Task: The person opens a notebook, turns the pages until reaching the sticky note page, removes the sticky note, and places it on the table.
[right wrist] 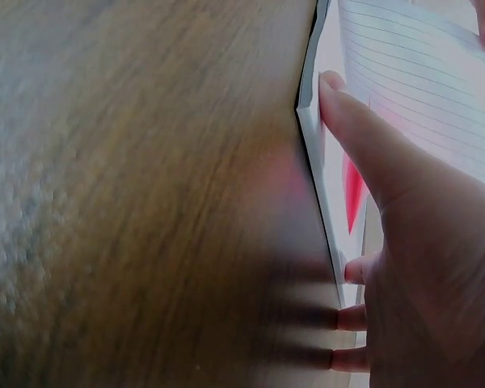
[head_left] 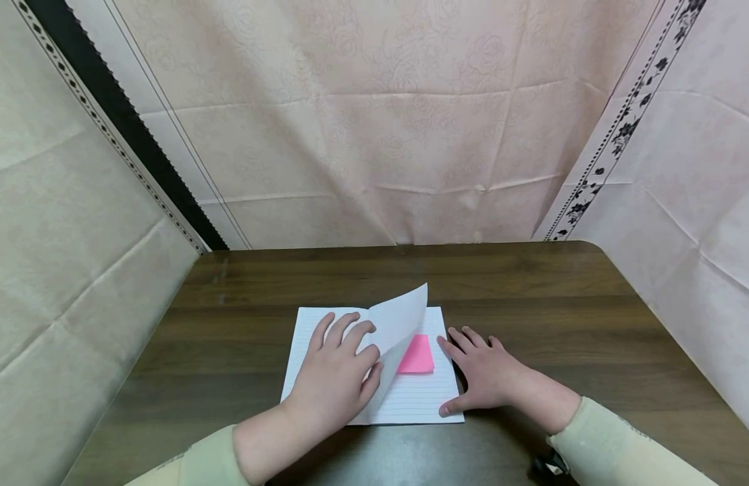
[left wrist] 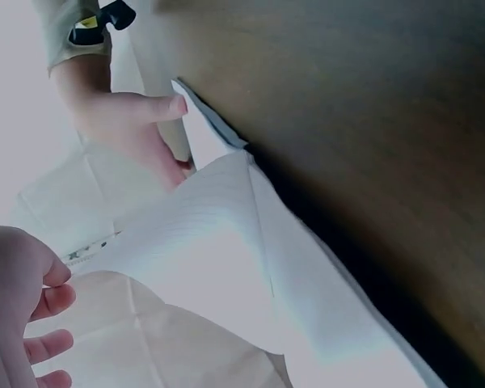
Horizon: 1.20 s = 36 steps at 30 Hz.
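Note:
An open lined notebook (head_left: 423, 399) lies on the table, with a pink sticky note (head_left: 418, 358) on its right-hand page. One page (head_left: 401, 314) stands raised and curved between the two halves, partly covering the note. My left hand (head_left: 333, 383) pinches this lifted page by its edge between thumb and index finger; in the left wrist view the other fingers (left wrist: 48, 347) are apart from the paper. Along the notebook's right edge rests my right hand (head_left: 488, 372), fingers spread, its thumb (right wrist: 364, 133) on the lower right corner.
The brown wooden table (head_left: 228, 351) extends around the notebook on all sides. Pale patterned cloth (head_left: 410, 135) hangs behind the table's far edge, and more cloth covers both sides. A small black device (head_left: 549, 466) is at the right sleeve.

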### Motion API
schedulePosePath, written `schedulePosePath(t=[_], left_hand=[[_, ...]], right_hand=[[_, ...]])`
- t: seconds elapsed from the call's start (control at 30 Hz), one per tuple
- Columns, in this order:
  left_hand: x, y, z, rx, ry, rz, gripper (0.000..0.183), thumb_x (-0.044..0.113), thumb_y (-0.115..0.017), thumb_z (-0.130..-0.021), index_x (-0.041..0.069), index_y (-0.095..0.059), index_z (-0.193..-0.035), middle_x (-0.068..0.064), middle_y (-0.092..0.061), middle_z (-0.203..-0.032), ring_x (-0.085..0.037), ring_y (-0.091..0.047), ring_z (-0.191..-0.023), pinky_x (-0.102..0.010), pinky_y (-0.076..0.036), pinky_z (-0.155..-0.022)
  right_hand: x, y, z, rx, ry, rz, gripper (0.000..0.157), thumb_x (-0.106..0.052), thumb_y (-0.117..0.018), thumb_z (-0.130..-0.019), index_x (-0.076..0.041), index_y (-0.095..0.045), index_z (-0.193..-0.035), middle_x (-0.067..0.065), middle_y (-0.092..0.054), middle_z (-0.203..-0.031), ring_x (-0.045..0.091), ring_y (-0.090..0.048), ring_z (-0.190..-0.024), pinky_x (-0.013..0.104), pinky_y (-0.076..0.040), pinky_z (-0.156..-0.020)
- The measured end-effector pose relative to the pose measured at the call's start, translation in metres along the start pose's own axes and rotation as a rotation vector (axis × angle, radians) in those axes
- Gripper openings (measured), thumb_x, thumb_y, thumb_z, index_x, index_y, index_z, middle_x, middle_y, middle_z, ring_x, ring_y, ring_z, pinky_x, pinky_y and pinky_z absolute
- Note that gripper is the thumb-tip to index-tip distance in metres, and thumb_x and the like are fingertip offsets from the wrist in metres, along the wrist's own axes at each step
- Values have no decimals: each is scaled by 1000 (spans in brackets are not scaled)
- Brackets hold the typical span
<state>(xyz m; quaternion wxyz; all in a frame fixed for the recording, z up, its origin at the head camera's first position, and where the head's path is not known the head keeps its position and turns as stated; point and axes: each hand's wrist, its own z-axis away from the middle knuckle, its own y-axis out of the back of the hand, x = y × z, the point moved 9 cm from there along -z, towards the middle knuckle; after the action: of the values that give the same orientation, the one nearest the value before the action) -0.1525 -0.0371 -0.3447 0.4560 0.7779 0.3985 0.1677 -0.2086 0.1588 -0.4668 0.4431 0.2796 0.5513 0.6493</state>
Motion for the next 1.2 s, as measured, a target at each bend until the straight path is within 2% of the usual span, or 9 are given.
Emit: schedulePosePath(t=[0.3, 0.57, 0.73, 1.07, 1.2], left_hand=[[-10, 7, 5, 12, 22, -21, 10, 24, -60, -85, 17, -64, -79, -6, -59, -119, -33, -47, -125, -57, -26, -111], [-28, 11, 15, -7, 99, -46, 12, 26, -60, -88, 19, -65, -79, -6, -61, -116, -34, -47, -123, -59, -26, -110], [-40, 14, 25, -17, 144, -55, 18, 26, -60, -90, 19, -65, -74, -6, -63, -114, -33, -47, -124, -59, -25, -110], [-61, 16, 52, -20, 252, -33, 16, 18, -58, -82, 19, -57, -66, -8, -62, -112, -36, -49, -120, -59, -24, -108], [-66, 14, 62, -32, 288, -37, 20, 17, -57, -82, 20, -54, -63, -7, -63, -110, -36, -50, -117, -59, -25, -107]], right_hand=[[0, -1, -1, -3, -1, 1, 123, -91, -58, -63, -16, -30, -157, 14, -26, -161, 40, -23, -146, 71, -28, -103], [4, -6, -3, -17, -8, 2, 127, -94, -55, -61, -17, -27, -158, 13, -24, -162, 39, -21, -146, 71, -26, -104], [3, -4, -2, -15, -1, 0, 126, -93, -56, -62, -16, -28, -157, 15, -25, -161, 40, -22, -146, 72, -26, -103], [3, -4, -2, -10, -5, 2, 127, -96, -52, -61, -18, -28, -158, 14, -25, -161, 40, -22, -146, 71, -27, -103], [2, -3, -2, -5, -3, 6, 126, -95, -53, -61, -18, -28, -158, 14, -25, -161, 40, -23, -146, 71, -28, -103]])
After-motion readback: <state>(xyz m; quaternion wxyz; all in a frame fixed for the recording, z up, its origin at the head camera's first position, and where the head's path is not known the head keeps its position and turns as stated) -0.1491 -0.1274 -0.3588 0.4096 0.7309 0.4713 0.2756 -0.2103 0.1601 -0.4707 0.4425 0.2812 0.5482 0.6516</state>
